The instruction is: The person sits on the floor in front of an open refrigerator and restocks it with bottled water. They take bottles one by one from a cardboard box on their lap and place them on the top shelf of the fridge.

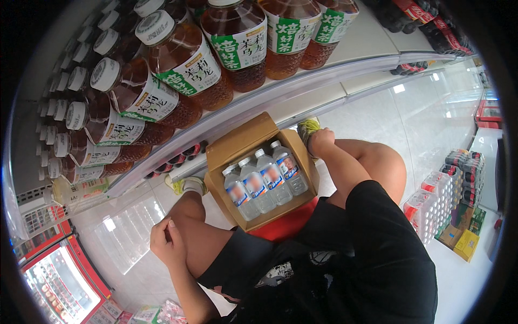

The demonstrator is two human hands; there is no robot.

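An open cardboard box (pixel 265 121) sits tilted between my knees, its flaps folded out. Several clear plastic bottles with white caps and blue-and-orange labels lie inside it, one of them a bottle (pixel 265 174) near the middle. My left hand (pixel 168 239) rests by my left knee, its fingers curled and nothing visible in it. Beyond the box's right side, my right hand (pixel 322 141) is near my right shoe (pixel 308 126); its fingers are bent, and whether it touches the shoe or holds anything is unclear. Red material (pixel 283 222) shows under the box's near edge.
Rows of amber tea bottles (pixel 238 48) stand on the shelf above the box, behind a clear shelf edge (pixel 259 91). Dark cola bottles (pixel 176 164) are on the low shelf. Wrapped bottle packs (pixel 425 202) and cartons (pixel 465 245) stand at right, a red-framed cooler (pixel 87 271) at lower left.
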